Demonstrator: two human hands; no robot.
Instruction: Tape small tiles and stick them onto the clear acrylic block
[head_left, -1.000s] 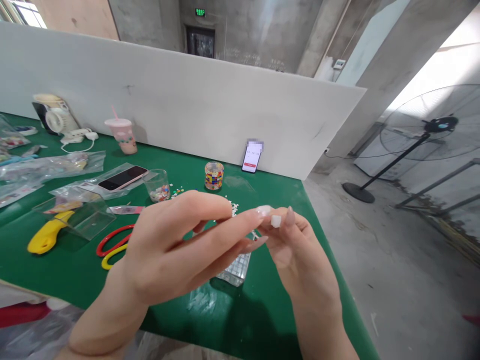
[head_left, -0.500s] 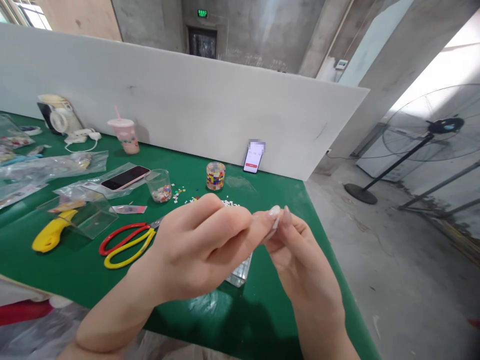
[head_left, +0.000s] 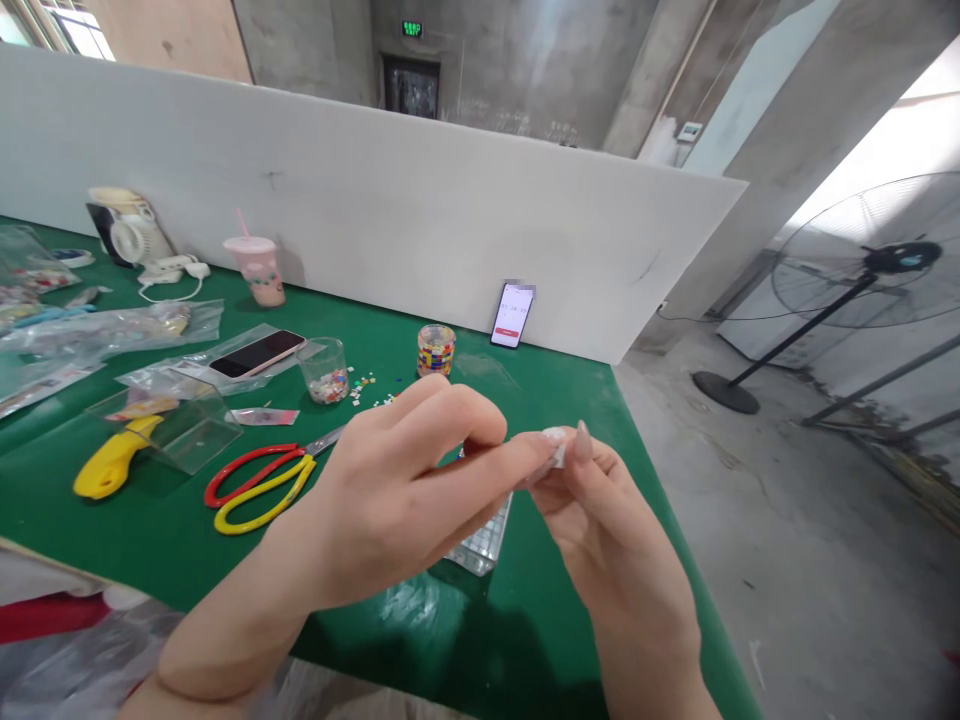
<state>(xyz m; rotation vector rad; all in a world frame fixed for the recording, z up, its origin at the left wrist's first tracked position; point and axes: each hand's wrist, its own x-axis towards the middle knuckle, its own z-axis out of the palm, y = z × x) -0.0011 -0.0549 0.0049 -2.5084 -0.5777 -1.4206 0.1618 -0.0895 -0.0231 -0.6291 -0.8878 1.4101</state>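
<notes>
My left hand (head_left: 405, 480) and my right hand (head_left: 619, 540) meet fingertip to fingertip above the table. Pinched between them is a small whitish piece (head_left: 557, 455), mostly covered by the fingers, so its kind is unclear. Under my left hand a clear box with a grid of tiles (head_left: 484, 548) shows only partly. Just beyond the hands stands a round cup covered in coloured mosaic tiles (head_left: 435, 350). Loose little tiles (head_left: 362, 385) lie beside a clear plastic cup (head_left: 327, 372) with more tiles inside.
Scissors with red and yellow handles (head_left: 262, 490) lie left of my hands, near a yellow-handled tool (head_left: 112, 460) and a bent clear plastic sheet (head_left: 199, 430). Behind are a phone (head_left: 257, 354), a pink drink cup (head_left: 257, 270) and a propped phone (head_left: 514, 315) against the white partition (head_left: 420, 200).
My left fingers have shifted slightly on the small whitish piece, and more of it shows between the fingertips. The view has moved a little, so the table things appear slightly further right.
</notes>
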